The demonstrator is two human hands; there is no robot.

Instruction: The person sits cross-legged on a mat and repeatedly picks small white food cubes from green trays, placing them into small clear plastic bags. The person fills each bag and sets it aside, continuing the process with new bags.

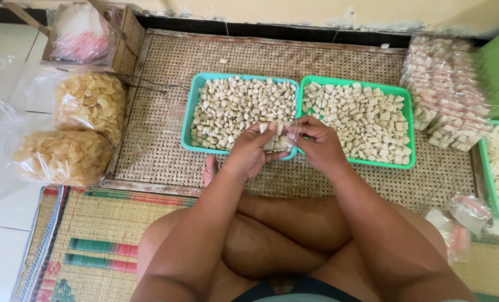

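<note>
On a woven rattan mat (160,140) on the floor, left hand (251,151) and right hand (316,142) pinched a small clear bag (277,136) of cracker pieces between fingertips over the teal tray (196,95); loose grip could spill pieces.

Both forearms reach forward from crossed legs, converging. Left hand (253,150) cupped, palm turned inward, fingers curled, thumb up. Right hand (317,142) just beside the left hand, fingertips pinched toward it, wrist bent slightly.
</note>
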